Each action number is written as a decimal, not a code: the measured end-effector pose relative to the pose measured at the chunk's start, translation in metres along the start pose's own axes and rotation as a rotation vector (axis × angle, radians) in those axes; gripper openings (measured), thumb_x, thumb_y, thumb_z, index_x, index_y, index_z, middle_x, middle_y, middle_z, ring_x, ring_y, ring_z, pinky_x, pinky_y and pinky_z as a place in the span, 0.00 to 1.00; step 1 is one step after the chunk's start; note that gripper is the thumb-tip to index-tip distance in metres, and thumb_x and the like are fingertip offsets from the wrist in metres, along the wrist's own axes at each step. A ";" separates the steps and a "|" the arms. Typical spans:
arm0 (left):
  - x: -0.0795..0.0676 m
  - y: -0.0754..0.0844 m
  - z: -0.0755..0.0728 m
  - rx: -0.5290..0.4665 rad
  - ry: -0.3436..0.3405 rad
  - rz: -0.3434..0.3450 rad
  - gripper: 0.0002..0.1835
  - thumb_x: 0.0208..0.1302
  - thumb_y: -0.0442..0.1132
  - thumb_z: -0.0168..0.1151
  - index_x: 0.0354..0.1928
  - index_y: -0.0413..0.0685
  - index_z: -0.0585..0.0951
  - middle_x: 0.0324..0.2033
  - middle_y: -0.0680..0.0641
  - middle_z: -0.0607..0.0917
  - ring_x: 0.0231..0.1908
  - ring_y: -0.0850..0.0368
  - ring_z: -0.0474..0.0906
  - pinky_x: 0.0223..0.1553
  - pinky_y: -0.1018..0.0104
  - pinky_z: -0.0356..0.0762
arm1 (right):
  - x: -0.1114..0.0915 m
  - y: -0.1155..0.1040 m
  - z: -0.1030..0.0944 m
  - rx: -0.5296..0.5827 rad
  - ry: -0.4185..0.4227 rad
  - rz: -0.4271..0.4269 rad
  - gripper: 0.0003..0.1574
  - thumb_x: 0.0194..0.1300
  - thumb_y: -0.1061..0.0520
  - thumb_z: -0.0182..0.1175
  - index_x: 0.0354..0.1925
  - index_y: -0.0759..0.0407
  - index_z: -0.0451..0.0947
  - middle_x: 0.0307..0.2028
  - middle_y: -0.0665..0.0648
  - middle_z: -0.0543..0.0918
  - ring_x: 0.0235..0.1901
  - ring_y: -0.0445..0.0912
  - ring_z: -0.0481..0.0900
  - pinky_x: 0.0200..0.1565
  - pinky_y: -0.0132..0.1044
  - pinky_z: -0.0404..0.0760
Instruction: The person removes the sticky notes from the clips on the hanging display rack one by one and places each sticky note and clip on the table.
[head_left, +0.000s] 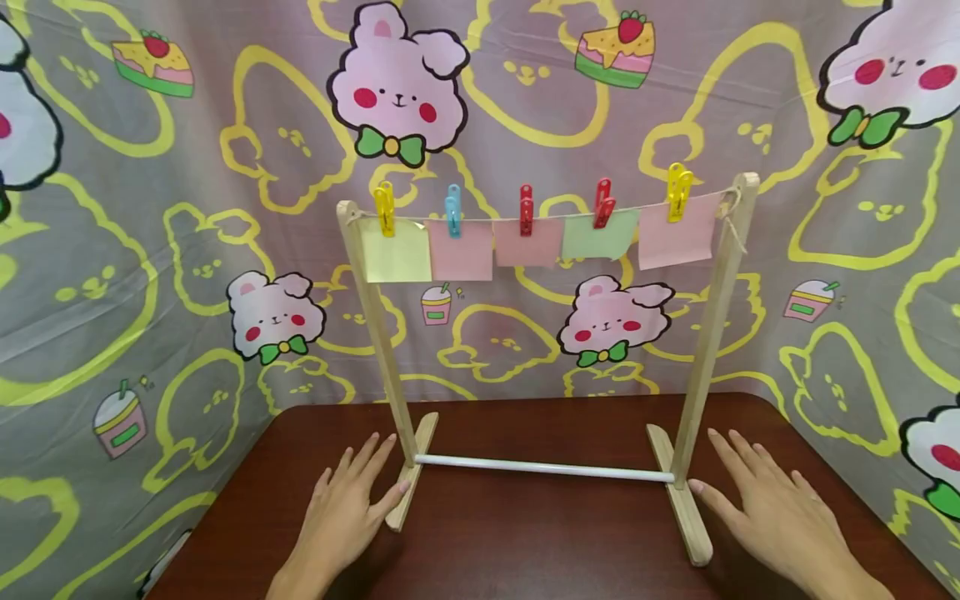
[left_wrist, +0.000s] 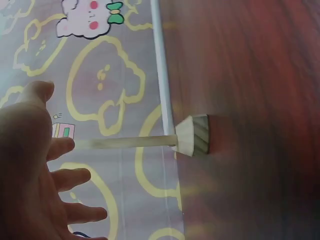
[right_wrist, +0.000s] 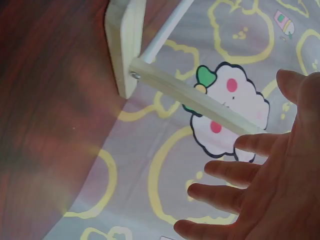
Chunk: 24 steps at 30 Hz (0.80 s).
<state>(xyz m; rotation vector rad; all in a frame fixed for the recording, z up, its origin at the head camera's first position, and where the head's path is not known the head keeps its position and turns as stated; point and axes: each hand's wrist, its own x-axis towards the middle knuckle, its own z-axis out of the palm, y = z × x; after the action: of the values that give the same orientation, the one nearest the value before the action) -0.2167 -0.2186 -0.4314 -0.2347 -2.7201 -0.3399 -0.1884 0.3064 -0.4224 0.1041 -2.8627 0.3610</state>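
A wooden stand (head_left: 705, 333) with two upright posts, flat feet and a white crossbar (head_left: 543, 469) stands on the table. A string runs between the post tops. From it hang a yellow note (head_left: 397, 254), three pink notes (head_left: 461, 254) and a green note (head_left: 600, 237), each under a plastic clothespin (head_left: 453, 212). My left hand (head_left: 341, 508) has its fingers spread beside the left foot (left_wrist: 192, 135), thumb close to it. Beyond the right foot (head_left: 681, 508), my right hand (head_left: 780, 512) has fingers extended, thumb near the post's base. Both hands hold nothing.
The dark reddish-brown table (head_left: 540, 533) has rounded far corners. A grey cloth (head_left: 510, 358) printed with rabbits and yellow outlines hangs behind it and along both sides. The clothespins are yellow, blue and red.
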 end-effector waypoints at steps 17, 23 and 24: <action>0.036 0.025 -0.036 -0.655 0.146 -0.087 0.22 0.78 0.46 0.61 0.69 0.48 0.79 0.57 0.45 0.89 0.53 0.54 0.87 0.52 0.63 0.84 | -0.004 -0.026 -0.025 -0.021 0.165 -0.044 0.50 0.70 0.28 0.61 0.77 0.53 0.66 0.69 0.71 0.74 0.63 0.71 0.75 0.40 0.70 0.79; 0.050 0.037 -0.051 -0.892 0.141 -0.102 0.22 0.79 0.42 0.60 0.70 0.46 0.78 0.59 0.41 0.87 0.56 0.62 0.84 0.55 0.78 0.79 | -0.004 -0.039 -0.032 -0.004 0.193 -0.072 0.48 0.68 0.29 0.64 0.75 0.51 0.68 0.67 0.67 0.77 0.61 0.70 0.78 0.38 0.69 0.80; 0.052 0.039 -0.055 -0.928 0.144 -0.104 0.22 0.79 0.41 0.60 0.70 0.46 0.78 0.59 0.40 0.87 0.55 0.62 0.85 0.54 0.78 0.80 | -0.004 -0.041 -0.032 -0.004 0.196 -0.079 0.47 0.68 0.30 0.64 0.75 0.51 0.69 0.67 0.67 0.78 0.60 0.70 0.79 0.38 0.69 0.80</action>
<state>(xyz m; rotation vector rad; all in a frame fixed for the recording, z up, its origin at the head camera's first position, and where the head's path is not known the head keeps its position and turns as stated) -0.2368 -0.1896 -0.3536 -0.2920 -2.2415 -1.5592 -0.1729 0.2754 -0.3837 0.1710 -2.6569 0.3297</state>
